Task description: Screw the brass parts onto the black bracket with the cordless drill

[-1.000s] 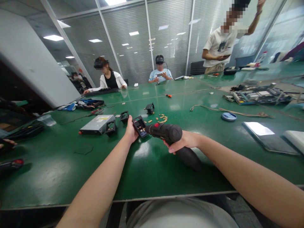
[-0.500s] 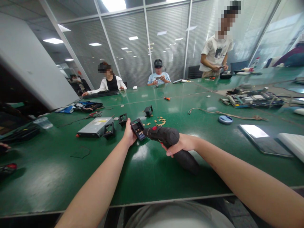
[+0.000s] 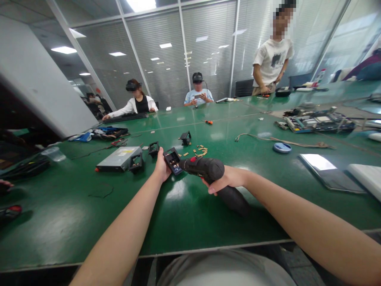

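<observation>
My left hand (image 3: 162, 167) grips a small black box-shaped part (image 3: 173, 160) with metal contacts inside, tilted up off the green table (image 3: 184, 214). My right hand (image 3: 226, 180) is wrapped around the grip of a black electric screwdriver (image 3: 208, 171) with a red switch. The tool's tip points into the part. Just beyond lie several small brass pieces (image 3: 200, 150) and similar black parts (image 3: 186, 138).
A grey drive unit (image 3: 119, 157) lies to the left with black brackets (image 3: 154, 149) beside it. A circuit board (image 3: 318, 122), a cable (image 3: 276, 140), a blue round lid (image 3: 281, 147) and a tablet (image 3: 330, 169) lie on the right. Two people sit at the far side; one stands.
My hands, the part and the screwdriver stay nearly in place. The standing person at the back has lowered a raised arm and shifted.
</observation>
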Tool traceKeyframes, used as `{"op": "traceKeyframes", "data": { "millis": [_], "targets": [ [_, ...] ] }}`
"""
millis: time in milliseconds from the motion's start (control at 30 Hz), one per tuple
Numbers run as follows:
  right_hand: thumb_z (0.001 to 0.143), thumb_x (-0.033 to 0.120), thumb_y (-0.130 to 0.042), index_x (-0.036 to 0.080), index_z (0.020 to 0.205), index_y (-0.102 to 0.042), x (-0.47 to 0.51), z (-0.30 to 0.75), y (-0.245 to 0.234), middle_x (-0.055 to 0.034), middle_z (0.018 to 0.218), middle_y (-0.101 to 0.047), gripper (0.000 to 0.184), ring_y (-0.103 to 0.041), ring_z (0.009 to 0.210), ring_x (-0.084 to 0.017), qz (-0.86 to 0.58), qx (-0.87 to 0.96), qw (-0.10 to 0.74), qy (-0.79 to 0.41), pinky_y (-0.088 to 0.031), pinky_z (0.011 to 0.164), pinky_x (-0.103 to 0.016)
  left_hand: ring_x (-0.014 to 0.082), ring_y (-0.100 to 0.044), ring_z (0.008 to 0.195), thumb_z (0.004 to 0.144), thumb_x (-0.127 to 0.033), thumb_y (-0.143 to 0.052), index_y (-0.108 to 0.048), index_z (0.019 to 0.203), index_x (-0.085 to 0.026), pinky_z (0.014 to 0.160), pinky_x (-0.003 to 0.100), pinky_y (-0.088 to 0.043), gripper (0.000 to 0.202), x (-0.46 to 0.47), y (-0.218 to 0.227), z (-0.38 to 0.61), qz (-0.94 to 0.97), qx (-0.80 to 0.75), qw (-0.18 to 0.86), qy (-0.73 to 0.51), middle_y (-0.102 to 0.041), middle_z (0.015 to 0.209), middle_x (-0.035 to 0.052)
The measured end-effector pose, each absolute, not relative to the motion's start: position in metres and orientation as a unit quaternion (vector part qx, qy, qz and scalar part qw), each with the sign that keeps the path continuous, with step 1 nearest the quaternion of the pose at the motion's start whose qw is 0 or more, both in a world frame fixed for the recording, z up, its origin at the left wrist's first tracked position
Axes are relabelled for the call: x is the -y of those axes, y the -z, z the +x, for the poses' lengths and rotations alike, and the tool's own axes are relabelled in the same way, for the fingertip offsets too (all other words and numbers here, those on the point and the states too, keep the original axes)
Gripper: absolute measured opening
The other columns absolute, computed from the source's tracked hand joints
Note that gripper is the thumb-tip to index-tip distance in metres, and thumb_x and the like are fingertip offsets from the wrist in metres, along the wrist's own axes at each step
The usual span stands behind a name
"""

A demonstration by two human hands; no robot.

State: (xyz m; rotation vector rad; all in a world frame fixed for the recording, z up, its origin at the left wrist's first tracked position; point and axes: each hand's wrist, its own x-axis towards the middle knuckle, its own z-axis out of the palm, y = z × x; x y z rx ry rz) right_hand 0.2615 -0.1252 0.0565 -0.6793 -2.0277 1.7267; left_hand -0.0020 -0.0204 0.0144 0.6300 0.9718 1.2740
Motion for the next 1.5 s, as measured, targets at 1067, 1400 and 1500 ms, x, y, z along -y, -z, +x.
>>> {"op": "traceKeyframes", "data": {
  "millis": [1067,1400,1500],
  "targets": [
    [0.067,0.029,-0.084,0.015,0.081,-0.06,0.1214,0.2636,-0.0557,0.0017,0.072,-0.061,0.031,-0.057,0.066,-0.015,-0.242,0.755,0.198,-0.577,-0.044,0.062,-0.028,0.0264,-0.076,0.083,0.091,-0.069,-0.047,-0.071,0.101,-0.016,0.081,0.037,-0.061,0.06,0.025,-0.0167,0.0027,0.28,-0.427,0.643,-0.571,-0.076,0.08,0.0102],
    [0.065,0.029,-0.083,0.015,0.081,-0.059,0.1257,0.2627,-0.0597,0.002,0.071,-0.06,0.032,-0.057,0.064,-0.015,-0.255,0.742,0.193,-0.59,-0.044,0.06,-0.027,0.0271,-0.076,0.084,0.091,-0.069,-0.046,-0.071,0.1,-0.015,0.083,0.039,-0.061,0.06,0.0235,-0.0148,0.0019,0.286,-0.427,0.639,-0.573,-0.076,0.081,0.0109],
    [0.065,0.029,-0.082,0.015,0.08,-0.058,0.1267,0.2624,-0.061,0.0021,0.07,-0.059,0.031,-0.057,0.064,-0.015,-0.252,0.741,0.195,-0.591,-0.043,0.06,-0.027,0.0271,-0.076,0.084,0.091,-0.07,-0.046,-0.071,0.099,-0.015,0.084,0.039,-0.06,0.061,0.0228,-0.0132,0.0015,0.292,-0.425,0.637,-0.573,-0.076,0.081,0.011]
  ]
}}
